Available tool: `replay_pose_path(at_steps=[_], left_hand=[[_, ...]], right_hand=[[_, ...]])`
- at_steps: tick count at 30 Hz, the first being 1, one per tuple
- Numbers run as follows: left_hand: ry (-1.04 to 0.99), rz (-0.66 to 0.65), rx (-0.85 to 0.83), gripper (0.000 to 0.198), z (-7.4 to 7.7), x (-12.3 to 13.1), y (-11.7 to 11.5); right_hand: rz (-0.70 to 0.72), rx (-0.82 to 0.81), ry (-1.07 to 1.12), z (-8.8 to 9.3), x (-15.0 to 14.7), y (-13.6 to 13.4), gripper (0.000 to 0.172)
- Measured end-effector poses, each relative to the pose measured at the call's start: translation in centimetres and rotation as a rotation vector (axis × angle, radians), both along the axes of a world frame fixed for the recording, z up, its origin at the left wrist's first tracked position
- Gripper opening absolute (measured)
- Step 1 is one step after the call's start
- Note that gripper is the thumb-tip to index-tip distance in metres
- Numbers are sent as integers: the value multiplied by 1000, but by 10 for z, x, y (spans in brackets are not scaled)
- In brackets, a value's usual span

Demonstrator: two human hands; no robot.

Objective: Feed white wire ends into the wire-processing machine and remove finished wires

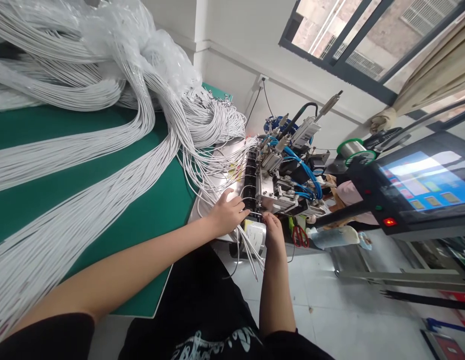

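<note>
My left hand is closed on a white cable at the near end of the machine's black conveyor. My right hand pinches at the same spot, by the cable's end, beside the machine. The fingertips hide most of the cable's tip. Several more white cables hang down below my left hand, in front of a roll with a white label. Other white cables lead from the conveyor back to a large bundle.
Long bundles of white cable lie across the green table at left, partly under clear plastic. At right are red-handled scissors, a clear bottle, a solder wire spool and a lit touchscreen.
</note>
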State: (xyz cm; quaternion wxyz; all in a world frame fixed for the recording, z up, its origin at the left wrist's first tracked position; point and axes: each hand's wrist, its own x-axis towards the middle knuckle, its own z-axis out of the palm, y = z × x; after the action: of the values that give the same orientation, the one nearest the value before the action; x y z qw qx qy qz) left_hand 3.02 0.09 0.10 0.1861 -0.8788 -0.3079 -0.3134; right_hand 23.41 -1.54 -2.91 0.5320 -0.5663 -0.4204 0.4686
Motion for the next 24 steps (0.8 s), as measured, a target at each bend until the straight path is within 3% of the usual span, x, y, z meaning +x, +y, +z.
replay_pose_path(at_steps=[18,24], left_hand=[[-17,26,24,20,-1,1,-5],[-3,27,-2,21,-2,0,-5]], right_hand=[[-9,11,11,-1,-3,-4,42],[-91,82,-89,-9,5,-15,44]])
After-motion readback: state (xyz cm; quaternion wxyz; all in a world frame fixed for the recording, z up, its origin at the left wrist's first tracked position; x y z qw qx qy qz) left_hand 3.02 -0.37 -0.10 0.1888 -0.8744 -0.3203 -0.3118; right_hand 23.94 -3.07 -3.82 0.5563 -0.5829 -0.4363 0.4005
